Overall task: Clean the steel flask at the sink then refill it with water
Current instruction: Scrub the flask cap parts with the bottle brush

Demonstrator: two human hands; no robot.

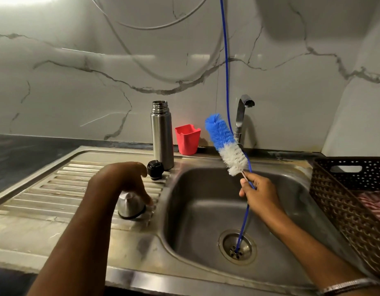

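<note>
The steel flask (162, 133) stands upright and uncapped at the back of the draining board, its mouth open. Its black stopper (155, 169) lies just in front of it. My left hand (125, 180) reaches down over the steel cup lid (130, 207), which sits upside down on the ribbed board, fingertips touching its far side. My right hand (258, 192) holds a blue and white bottle brush (226, 144) by its wire handle above the sink basin (191, 210), bristles pointing up and left.
A red plastic cup (188, 139) stands beside the flask. The tap (242, 116) rises behind the basin. A thin blue hose (226, 67) hangs from above into the drain (237, 247). A brown woven basket (351, 201) with cloth sits at the right.
</note>
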